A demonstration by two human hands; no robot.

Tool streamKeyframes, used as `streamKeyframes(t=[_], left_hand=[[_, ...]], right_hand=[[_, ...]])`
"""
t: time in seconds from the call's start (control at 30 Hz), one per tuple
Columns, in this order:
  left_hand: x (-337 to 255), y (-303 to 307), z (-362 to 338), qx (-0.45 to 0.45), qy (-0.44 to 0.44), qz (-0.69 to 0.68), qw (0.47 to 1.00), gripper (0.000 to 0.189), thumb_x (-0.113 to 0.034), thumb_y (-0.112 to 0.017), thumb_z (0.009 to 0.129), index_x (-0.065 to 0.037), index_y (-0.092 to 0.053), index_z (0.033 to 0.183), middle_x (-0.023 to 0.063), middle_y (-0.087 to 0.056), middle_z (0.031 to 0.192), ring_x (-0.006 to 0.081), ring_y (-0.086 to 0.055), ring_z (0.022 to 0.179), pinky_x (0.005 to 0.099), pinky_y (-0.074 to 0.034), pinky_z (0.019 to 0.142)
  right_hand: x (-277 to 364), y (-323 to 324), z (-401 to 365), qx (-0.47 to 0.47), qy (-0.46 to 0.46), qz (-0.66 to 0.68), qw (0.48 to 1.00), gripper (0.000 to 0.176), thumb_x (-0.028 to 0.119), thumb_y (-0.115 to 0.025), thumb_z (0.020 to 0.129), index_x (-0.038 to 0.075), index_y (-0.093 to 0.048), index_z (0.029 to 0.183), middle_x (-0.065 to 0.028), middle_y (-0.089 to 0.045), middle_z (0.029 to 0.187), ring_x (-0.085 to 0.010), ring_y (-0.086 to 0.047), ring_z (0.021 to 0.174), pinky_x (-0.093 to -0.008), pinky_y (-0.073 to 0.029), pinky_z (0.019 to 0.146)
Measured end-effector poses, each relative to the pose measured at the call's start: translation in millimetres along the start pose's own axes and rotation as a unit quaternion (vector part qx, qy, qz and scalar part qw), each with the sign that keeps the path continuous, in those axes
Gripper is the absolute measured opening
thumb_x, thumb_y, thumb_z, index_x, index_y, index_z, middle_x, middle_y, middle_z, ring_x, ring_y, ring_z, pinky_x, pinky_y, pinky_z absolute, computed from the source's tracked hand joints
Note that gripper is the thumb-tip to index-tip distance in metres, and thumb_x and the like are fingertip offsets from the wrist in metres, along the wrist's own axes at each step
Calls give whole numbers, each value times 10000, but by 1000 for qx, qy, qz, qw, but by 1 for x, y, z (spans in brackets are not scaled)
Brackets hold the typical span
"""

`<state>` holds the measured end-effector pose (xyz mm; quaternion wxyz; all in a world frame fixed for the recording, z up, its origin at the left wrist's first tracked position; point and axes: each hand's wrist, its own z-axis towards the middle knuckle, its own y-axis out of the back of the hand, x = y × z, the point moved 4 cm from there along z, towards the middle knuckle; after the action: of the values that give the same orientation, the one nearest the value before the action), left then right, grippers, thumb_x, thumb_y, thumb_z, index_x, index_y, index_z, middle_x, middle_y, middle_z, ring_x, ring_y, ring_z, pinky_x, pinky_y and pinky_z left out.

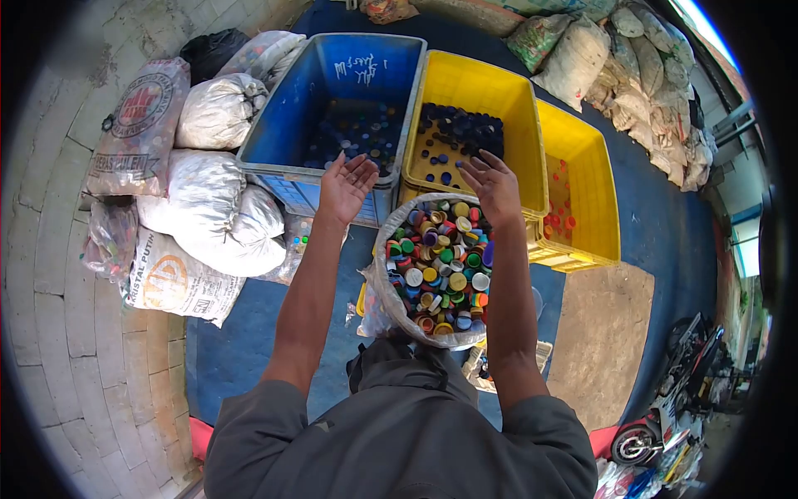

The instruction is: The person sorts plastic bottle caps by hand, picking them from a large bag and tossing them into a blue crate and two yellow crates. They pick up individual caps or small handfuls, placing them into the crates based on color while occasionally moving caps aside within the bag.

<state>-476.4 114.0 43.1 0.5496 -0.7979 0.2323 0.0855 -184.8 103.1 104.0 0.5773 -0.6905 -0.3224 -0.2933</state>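
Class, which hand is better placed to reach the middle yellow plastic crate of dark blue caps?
Likely right: right hand hovers at that yellow crate; left hand is over the blue plastic crate.

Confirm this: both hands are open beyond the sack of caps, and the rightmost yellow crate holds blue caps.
Wrong colour: the head view shows red caps in the rightmost yellow crate. Left hand and right hand are indeed open beyond the sack.

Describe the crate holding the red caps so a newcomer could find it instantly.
Beyond the sack of mixed caps, three crates stand in a row on the blue floor. Go to the rightmost crate: yellow like the middle crate, but it alone holds a few red caps, not dark blue ones.
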Motion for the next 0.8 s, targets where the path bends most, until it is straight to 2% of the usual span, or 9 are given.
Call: streamKeyframes(t=[0.07, 0.17, 0.23, 0.37, 0.4, 0.53, 0.63, 0.77, 0.8], left_hand=[[23, 2, -13, 17, -29, 47, 998, 410, -415, -594, 928, -24, -590, 807, 199, -577, 1130, 271, -589, 1019, 436, -478, 969], [67, -4, -36, 25, -1, 197, 980, 469, -447, -601, 924, -72, -537, 649, 117, -634, 1001, 203, -617, 888, 374, -510, 851], [107, -18, -56, 45, -7, 359, 932, 358, -387, -620, 928, -55, -611, 795, 41, -653, 908, 125, -601, 803, 286, -492, 736], [188, -40, -77, 120, -122, 627, 760, 352, -310, -731, 849, -7, -624, 993, 54, -657, 935, 116, -604, 834, 269, -494, 746], [202, -51, -83, 114, -115, 687, 708, 535, -402, -751, 804, 13, -583, 1096, 102, -664, 960, 175, -636, 874, 315, -506, 782], [242, -78, -93, 62, -142, 794, 588, 755, -508, -745, 744, 36, -482, 1197, 192, -660, 1020, 328, -648, 978, 421, -506, 832], [262, -70, -76, 36, -118, 829, 546, 710, -465, -751, 746, 32, -492, 1182, 194, -659, 1019, 334, -651, 966, 418, -510, 825], [260, -66, -77, 32, -142, 718, 681, 626, -367, -794, 713, 17, -527, 1128, 180, -667, 978, 297, -667, 917, 392, -519, 796], [257, -69, -78, 26, -134, 695, 706, 536, -279, -802, 738, 18, -552, 1108, 158, -671, 997, 231, -672, 897, 339, -531, 782]], right_hand=[[25, 40, -31, -43, 11, -64, 997, 526, -77, -453, 834, -109, -355, 1350, -275, -420, 1346, -363, -537, 1167, -397, -503, 970], [41, 94, -79, -127, 50, -173, 975, 475, -2, -497, 849, -86, -421, 1311, -226, -523, 1264, -281, -596, 1058, -355, -528, 877], [39, 131, -105, -171, 43, -252, 952, 461, 19, -524, 847, -61, -451, 1295, -200, -557, 1237, -226, -616, 980, -313, -526, 800], [18, 163, -151, -205, 48, -362, 908, 402, 16, -538, 831, -58, -524, 1226, -158, -643, 1105, -167, -624, 886, -276, -512, 749], [13, 165, -161, -207, 44, -348, 913, 390, 9, -540, 833, -62, -530, 1217, -158, -651, 1089, -176, -632, 880, -281, -516, 747], [-3, 174, -178, -203, 79, -394, 893, 316, -6, -536, 852, -36, -570, 1165, -151, -675, 1024, -194, -657, 855, -305, -534, 736], [-5, 174, -183, -187, 84, -435, 877, 299, 9, -552, 852, -10, -582, 1148, -157, -678, 1016, -210, -666, 868, -319, -531, 772], [-9, 170, -184, -147, 79, -436, 884, 337, 18, -571, 841, -16, -562, 1176, -162, -676, 1021, -226, -666, 901, -330, -517, 819], [-5, 165, -184, -138, 80, -432, 888, 342, 22, -571, 846, -13, -559, 1186, -153, -676, 1027, -223, -664, 899, -329, -517, 817]])
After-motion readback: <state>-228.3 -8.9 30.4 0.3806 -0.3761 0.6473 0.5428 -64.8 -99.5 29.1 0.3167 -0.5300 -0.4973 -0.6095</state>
